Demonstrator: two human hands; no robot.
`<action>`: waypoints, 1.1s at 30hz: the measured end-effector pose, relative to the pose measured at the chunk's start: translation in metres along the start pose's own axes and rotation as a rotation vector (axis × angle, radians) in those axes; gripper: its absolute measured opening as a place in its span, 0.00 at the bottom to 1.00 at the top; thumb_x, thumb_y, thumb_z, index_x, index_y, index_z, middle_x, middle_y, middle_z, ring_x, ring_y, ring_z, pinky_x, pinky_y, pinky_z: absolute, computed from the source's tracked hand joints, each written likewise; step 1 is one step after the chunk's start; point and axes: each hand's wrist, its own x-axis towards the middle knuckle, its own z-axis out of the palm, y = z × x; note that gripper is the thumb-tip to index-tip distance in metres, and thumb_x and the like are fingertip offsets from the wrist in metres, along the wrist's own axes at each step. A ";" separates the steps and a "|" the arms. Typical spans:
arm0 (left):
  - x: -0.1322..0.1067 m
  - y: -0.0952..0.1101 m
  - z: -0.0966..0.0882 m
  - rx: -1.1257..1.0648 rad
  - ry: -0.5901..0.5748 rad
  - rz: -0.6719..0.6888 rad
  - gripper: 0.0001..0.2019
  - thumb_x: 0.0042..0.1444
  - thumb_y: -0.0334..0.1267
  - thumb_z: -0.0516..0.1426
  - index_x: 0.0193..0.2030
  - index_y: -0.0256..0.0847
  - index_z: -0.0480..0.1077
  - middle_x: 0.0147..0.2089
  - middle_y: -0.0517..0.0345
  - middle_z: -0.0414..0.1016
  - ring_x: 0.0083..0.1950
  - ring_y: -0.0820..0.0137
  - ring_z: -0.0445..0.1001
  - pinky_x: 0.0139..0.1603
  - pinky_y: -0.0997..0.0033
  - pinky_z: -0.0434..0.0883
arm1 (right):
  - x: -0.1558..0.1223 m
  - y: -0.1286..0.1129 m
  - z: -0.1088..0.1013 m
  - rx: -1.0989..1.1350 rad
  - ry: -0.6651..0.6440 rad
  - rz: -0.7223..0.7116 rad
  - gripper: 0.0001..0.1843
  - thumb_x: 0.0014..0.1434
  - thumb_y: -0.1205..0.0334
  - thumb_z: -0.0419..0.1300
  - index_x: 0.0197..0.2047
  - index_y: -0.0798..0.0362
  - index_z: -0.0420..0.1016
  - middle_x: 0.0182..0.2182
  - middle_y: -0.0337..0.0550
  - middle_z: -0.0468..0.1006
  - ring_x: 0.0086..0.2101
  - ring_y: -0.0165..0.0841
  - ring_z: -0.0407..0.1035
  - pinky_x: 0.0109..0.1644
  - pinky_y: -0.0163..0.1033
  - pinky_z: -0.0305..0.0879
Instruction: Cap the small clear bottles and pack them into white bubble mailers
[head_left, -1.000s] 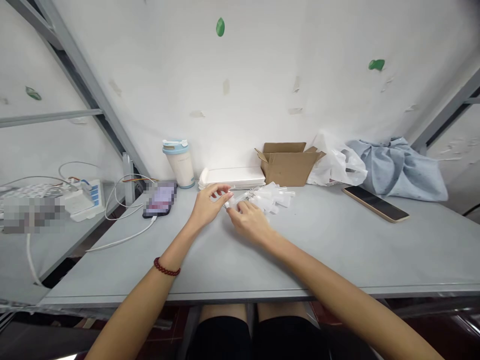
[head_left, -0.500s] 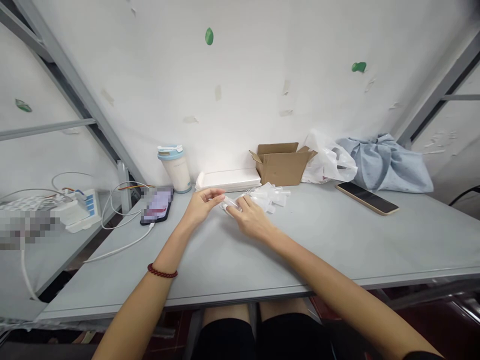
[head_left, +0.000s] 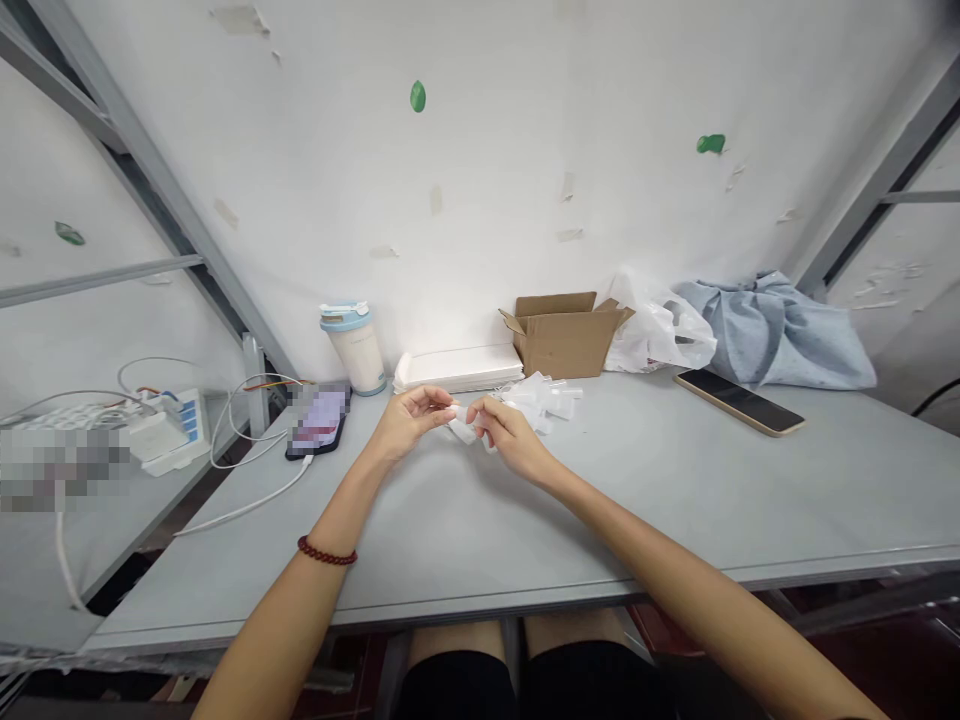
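Both my hands are raised slightly above the grey table [head_left: 675, 500], pinching one small white plastic piece [head_left: 461, 428] between them. My left hand [head_left: 409, 420] grips its left end with thumb and fingertips. My right hand [head_left: 510, 435] pinches its right end, fingers curled. Just behind my right hand lies a pile of similar clear and white plastic pieces [head_left: 544, 395]. My left wrist wears a red bead bracelet [head_left: 326, 552].
Along the wall stand a blue-lidded cup [head_left: 352, 345], a flat white tray stack [head_left: 457, 368], an open cardboard box [head_left: 566, 332], a white plastic bag [head_left: 660, 325] and blue cloth [head_left: 776, 330]. One phone [head_left: 739, 402] lies right, another phone [head_left: 319, 420] charges left beside cables [head_left: 247, 490].
My hands have lifted the white piece off the table beside the pile and drawn it a little toward me, both now pinching it.
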 end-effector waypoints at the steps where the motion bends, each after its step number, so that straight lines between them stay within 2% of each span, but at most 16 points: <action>1: 0.000 0.000 0.000 -0.008 -0.012 -0.004 0.18 0.37 0.46 0.66 0.31 0.37 0.69 0.35 0.55 0.74 0.39 0.68 0.71 0.43 0.67 0.67 | 0.001 0.000 -0.001 0.093 -0.010 0.047 0.12 0.59 0.65 0.41 0.35 0.52 0.66 0.25 0.35 0.64 0.24 0.26 0.58 0.30 0.32 0.57; 4: -0.001 -0.001 -0.001 -0.036 -0.031 -0.019 0.16 0.38 0.44 0.66 0.32 0.38 0.71 0.36 0.55 0.74 0.39 0.69 0.71 0.43 0.68 0.67 | 0.004 -0.001 -0.002 0.312 -0.039 0.168 0.11 0.58 0.60 0.43 0.34 0.52 0.64 0.23 0.33 0.62 0.21 0.25 0.55 0.25 0.30 0.55; 7: -0.001 -0.001 0.000 -0.090 -0.023 -0.047 0.16 0.39 0.43 0.66 0.34 0.38 0.72 0.37 0.55 0.74 0.39 0.70 0.71 0.43 0.69 0.67 | 0.005 -0.001 -0.001 0.389 -0.040 0.213 0.11 0.58 0.58 0.44 0.34 0.52 0.63 0.22 0.33 0.61 0.21 0.25 0.55 0.23 0.30 0.54; 9: 0.000 -0.002 0.003 -0.102 -0.019 -0.065 0.16 0.43 0.46 0.64 0.35 0.38 0.73 0.35 0.55 0.74 0.38 0.70 0.71 0.43 0.69 0.67 | 0.004 -0.002 0.000 0.324 -0.020 0.170 0.11 0.59 0.59 0.43 0.35 0.52 0.64 0.23 0.34 0.63 0.21 0.25 0.55 0.24 0.30 0.54; 12: 0.001 -0.005 0.007 -0.004 -0.019 -0.086 0.19 0.48 0.53 0.58 0.29 0.36 0.72 0.28 0.56 0.73 0.31 0.71 0.70 0.38 0.69 0.68 | 0.002 -0.002 0.001 0.110 0.031 0.086 0.13 0.60 0.62 0.42 0.36 0.52 0.66 0.24 0.35 0.65 0.24 0.26 0.57 0.29 0.31 0.55; 15: 0.001 -0.006 0.010 0.064 -0.054 -0.120 0.22 0.49 0.56 0.56 0.24 0.35 0.71 0.25 0.55 0.71 0.27 0.72 0.68 0.33 0.69 0.68 | 0.000 -0.001 0.000 -0.049 0.049 0.045 0.14 0.60 0.64 0.41 0.35 0.52 0.67 0.24 0.35 0.64 0.25 0.26 0.58 0.31 0.32 0.55; 18: -0.001 -0.004 0.009 0.083 -0.120 -0.119 0.19 0.48 0.54 0.58 0.30 0.35 0.73 0.30 0.53 0.74 0.31 0.70 0.71 0.36 0.68 0.69 | 0.000 0.001 0.000 -0.021 0.051 0.058 0.13 0.60 0.64 0.41 0.34 0.52 0.66 0.23 0.34 0.62 0.24 0.26 0.57 0.30 0.32 0.54; 21: -0.003 0.001 0.006 0.113 -0.188 -0.073 0.17 0.48 0.49 0.59 0.36 0.36 0.74 0.37 0.51 0.76 0.38 0.67 0.72 0.42 0.68 0.68 | 0.002 0.004 0.000 0.165 0.037 0.166 0.12 0.59 0.64 0.41 0.32 0.52 0.64 0.20 0.32 0.59 0.21 0.26 0.54 0.26 0.30 0.52; 24: -0.004 0.003 0.006 0.111 -0.216 -0.072 0.17 0.49 0.48 0.60 0.39 0.37 0.73 0.39 0.51 0.76 0.41 0.66 0.72 0.46 0.67 0.67 | 0.005 0.005 0.001 0.319 0.026 0.272 0.10 0.57 0.64 0.41 0.31 0.51 0.62 0.18 0.31 0.57 0.19 0.25 0.51 0.22 0.29 0.49; 27: -0.003 0.002 0.007 0.093 -0.179 -0.113 0.18 0.50 0.51 0.57 0.34 0.35 0.73 0.34 0.52 0.76 0.37 0.67 0.72 0.44 0.66 0.68 | 0.006 0.003 0.000 0.371 0.033 0.304 0.09 0.57 0.63 0.42 0.31 0.51 0.61 0.17 0.30 0.58 0.17 0.24 0.49 0.21 0.28 0.47; 30: -0.002 -0.002 0.008 0.107 -0.141 -0.146 0.21 0.53 0.54 0.53 0.27 0.35 0.71 0.26 0.55 0.71 0.29 0.70 0.69 0.37 0.68 0.68 | 0.006 0.000 0.000 0.363 0.045 0.271 0.09 0.57 0.62 0.43 0.31 0.51 0.61 0.17 0.30 0.56 0.18 0.24 0.50 0.21 0.28 0.46; 33: -0.002 -0.002 0.009 0.153 -0.143 -0.132 0.21 0.53 0.54 0.53 0.25 0.35 0.69 0.23 0.58 0.68 0.27 0.72 0.67 0.34 0.69 0.67 | 0.005 -0.003 -0.001 0.372 0.051 0.236 0.09 0.57 0.62 0.43 0.30 0.51 0.61 0.17 0.30 0.54 0.19 0.24 0.52 0.21 0.28 0.46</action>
